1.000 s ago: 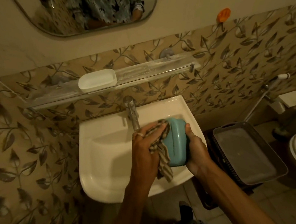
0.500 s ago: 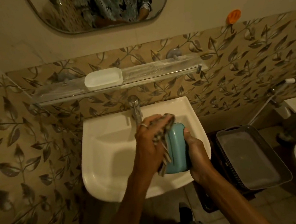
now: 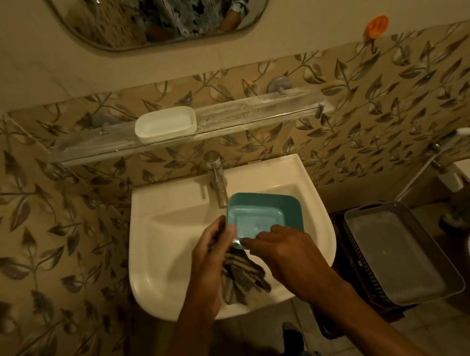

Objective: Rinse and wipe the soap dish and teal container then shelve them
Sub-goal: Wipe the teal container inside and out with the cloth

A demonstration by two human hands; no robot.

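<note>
Mid frame, over the white sink (image 3: 159, 242) and just under the tap (image 3: 216, 176): teal container (image 3: 263, 218), open side up, gripped at its near rim by the right hand (image 3: 287, 253). Left hand (image 3: 209, 255) curled round the striped cloth (image 3: 243, 277), thumb on the left rim. Higher up, white soap dish (image 3: 165, 124) on the glass shelf (image 3: 251, 116); at right, grey basket (image 3: 399, 254) beside the sink.

no readable text, labels, brands or numbers anywhere

mirror (image 3: 160, 12) top centre. orange hook (image 3: 376, 27) upper right. tap (image 3: 216, 176) over white sink (image 3: 159, 242), centre. grey basket (image 3: 401, 250) lower right.
</note>
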